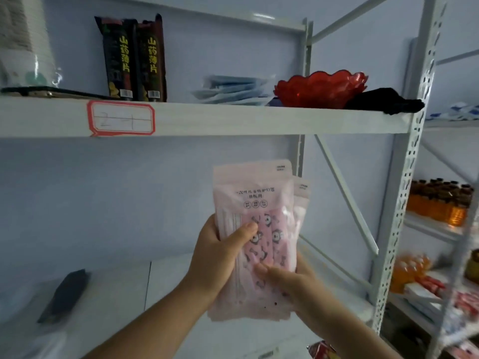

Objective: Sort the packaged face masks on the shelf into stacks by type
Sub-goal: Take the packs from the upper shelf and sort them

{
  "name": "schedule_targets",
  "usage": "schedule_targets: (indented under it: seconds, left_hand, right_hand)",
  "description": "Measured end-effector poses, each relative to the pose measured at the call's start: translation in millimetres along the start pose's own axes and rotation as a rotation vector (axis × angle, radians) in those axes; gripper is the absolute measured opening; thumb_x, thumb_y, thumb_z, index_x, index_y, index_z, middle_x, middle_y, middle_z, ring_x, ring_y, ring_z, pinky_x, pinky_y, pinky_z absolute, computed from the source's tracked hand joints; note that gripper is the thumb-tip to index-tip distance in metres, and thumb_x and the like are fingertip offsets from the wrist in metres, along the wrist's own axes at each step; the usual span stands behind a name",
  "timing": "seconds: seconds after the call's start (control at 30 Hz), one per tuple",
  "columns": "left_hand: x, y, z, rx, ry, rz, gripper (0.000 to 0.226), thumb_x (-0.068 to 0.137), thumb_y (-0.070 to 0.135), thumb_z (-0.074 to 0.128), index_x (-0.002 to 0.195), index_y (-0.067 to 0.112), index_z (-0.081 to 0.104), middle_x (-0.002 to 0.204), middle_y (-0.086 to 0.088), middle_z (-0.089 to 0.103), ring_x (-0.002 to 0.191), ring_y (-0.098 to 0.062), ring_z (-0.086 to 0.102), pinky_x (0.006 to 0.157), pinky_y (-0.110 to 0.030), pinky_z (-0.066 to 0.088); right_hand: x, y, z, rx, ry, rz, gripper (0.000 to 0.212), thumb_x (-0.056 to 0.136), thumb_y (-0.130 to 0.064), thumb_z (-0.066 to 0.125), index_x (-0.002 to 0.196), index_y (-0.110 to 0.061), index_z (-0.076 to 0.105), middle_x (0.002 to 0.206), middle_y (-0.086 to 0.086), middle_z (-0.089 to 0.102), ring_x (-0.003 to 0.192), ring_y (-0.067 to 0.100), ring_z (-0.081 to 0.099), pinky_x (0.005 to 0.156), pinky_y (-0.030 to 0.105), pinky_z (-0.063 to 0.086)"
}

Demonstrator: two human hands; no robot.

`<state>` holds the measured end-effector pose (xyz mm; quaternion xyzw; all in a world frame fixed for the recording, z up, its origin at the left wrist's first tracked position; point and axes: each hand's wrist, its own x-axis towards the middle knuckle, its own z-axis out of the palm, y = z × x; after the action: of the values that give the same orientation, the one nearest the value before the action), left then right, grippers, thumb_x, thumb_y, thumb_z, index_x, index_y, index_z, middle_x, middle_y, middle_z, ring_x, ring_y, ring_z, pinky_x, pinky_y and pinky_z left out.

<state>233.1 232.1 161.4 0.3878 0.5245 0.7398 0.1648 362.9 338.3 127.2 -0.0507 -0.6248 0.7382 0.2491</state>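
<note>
Pink panda-print mask packs (255,229) held upright below the shelf (233,119).
Left hand (220,252) and right hand (293,283) fingers closed around them.

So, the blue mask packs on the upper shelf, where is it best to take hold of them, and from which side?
Probably by the front edge of the blue packs, coming straight in from the open front. They lie flat in a loose pile, their edges fanned toward the shelf lip, so fingers could slide under there. The red bowl sits close on the right, so that side is cramped.
</note>
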Motion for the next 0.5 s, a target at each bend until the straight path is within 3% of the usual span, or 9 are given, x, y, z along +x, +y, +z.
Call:
schedule_targets:
  seconds: [0.2, 0.3, 0.5]
  left_hand:
    - [-12.2, -106.2, 20.9, 0.037, 0.113, -0.315, 0.049, 0.066, 0.044, 0.083, 0.104, 0.013, 0.079, 0.098, -0.012, 0.082, 0.092, -0.035, 0.079, 0.091, -0.060, 0.060]
    - [-5.3, -146.1, 27.3, 0.066, 0.171, -0.422, 0.039, 0.074, 0.039, 0.082, 0.103, 0.013, 0.078, 0.092, -0.010, 0.082, 0.086, -0.031, 0.080, 0.088, -0.057, 0.062]
    - [50.3, -225.0, 37.4, 0.084, 0.220, -0.571, 0.024, 0.084, 0.029, 0.082, 0.098, 0.010, 0.079, 0.087, -0.012, 0.082, 0.082, -0.033, 0.080, 0.086, -0.054, 0.063]
  right_hand:
    - [-16.0, 72.0, -51.0, 0.034, 0.130, 0.225, 0.051, 0.084, -0.006, 0.079, 0.131, -0.007, 0.059, 0.116, 0.023, 0.074, 0.106, 0.043, 0.072, 0.092, 0.054, 0.059]
    - [-7.7, 99.9, -78.3, 0.038, 0.152, 0.340, 0.045, 0.086, -0.005, 0.077, 0.127, -0.003, 0.061, 0.112, 0.024, 0.075, 0.102, 0.043, 0.073, 0.086, 0.048, 0.062]
    - [39.8, 149.3, -136.4, 0.028, 0.203, 0.473, 0.042, 0.085, -0.014, 0.079, 0.122, 0.000, 0.066, 0.111, 0.025, 0.075, 0.103, 0.044, 0.073, 0.095, 0.054, 0.058]
